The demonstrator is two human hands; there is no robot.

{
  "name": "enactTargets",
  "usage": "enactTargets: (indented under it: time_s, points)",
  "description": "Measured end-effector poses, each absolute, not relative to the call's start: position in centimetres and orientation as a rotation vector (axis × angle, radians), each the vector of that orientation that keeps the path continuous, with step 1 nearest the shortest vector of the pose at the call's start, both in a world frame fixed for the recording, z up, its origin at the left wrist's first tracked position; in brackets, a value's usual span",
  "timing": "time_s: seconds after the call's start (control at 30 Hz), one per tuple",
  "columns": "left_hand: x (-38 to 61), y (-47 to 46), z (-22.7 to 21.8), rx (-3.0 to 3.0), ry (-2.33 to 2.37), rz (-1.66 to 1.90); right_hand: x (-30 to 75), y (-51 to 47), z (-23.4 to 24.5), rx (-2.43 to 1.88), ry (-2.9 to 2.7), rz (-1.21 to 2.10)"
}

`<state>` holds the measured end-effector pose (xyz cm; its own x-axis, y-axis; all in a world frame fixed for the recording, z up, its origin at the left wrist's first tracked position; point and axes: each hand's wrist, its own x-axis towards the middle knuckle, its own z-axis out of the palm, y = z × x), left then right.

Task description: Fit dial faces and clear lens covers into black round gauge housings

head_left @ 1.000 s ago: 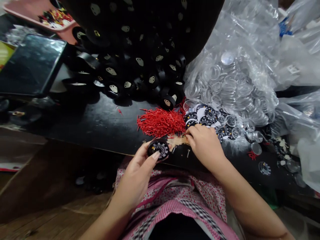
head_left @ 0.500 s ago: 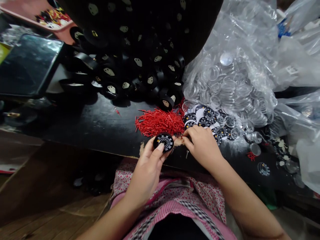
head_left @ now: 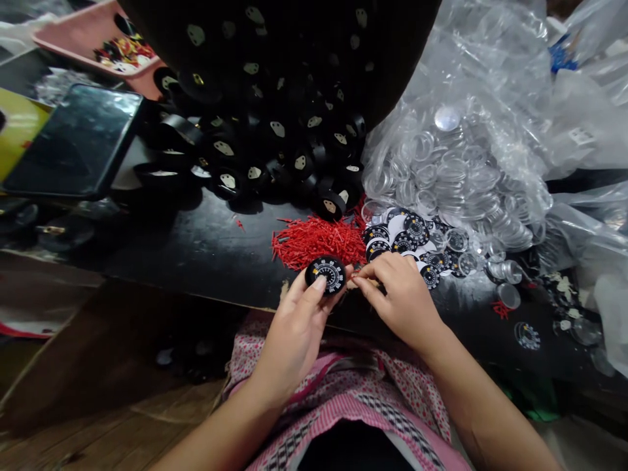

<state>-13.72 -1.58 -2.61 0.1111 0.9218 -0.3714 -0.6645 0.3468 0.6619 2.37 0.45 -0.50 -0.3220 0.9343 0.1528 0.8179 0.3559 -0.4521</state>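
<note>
A round black gauge (head_left: pixel 330 272) with a printed dial face is held by my left hand (head_left: pixel 300 320), thumb on the face and fingers underneath. Just to its right, my right hand (head_left: pixel 400 294) has thumb and forefinger pinched together; a small red bit shows at the tips, probably one of the needles, but too small to be sure. Behind the gauge lies a heap of red pointer needles (head_left: pixel 314 241). Loose printed dial discs (head_left: pixel 405 242), black with white numbers, are spread just beyond my right hand.
Black gauge housings (head_left: pixel 228 180) are piled at the back beside a large dark container (head_left: pixel 294 59). Clear round lenses (head_left: pixel 456 173) spill from a plastic bag (head_left: pixel 471 59) on the right. A dark tablet-like panel (head_left: pixel 73 140) and a pink bin (head_left: pixel 63 33) stand at left.
My right hand has come slightly closer to the gauge, its pinched fingertips now near the rim. The whole view has shifted a little; my left hand keeps its hold.
</note>
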Motion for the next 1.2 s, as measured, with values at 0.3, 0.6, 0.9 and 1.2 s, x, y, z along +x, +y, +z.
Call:
enactTargets:
  time_s: [0.3,0.6,0.9,1.2]
  points:
    - [-14.0,-1.5,-2.9,0.510,0.996,1.152,1.1,-0.3,1.3,-1.404,-2.067,0.654]
    - [-13.5,-2.1,-3.0,0.693,1.030,1.093,0.8,-0.5,1.8,-1.550,-2.113,0.641]
    - [-13.7,-2.6,-2.0,0.913,1.230,1.149,0.5,-1.1,2.2,-1.575,-2.035,0.744]
    - [-14.7,-2.1,-1.8,0.926,1.242,1.096,-0.2,-1.5,2.0,-1.571,-1.965,0.739]
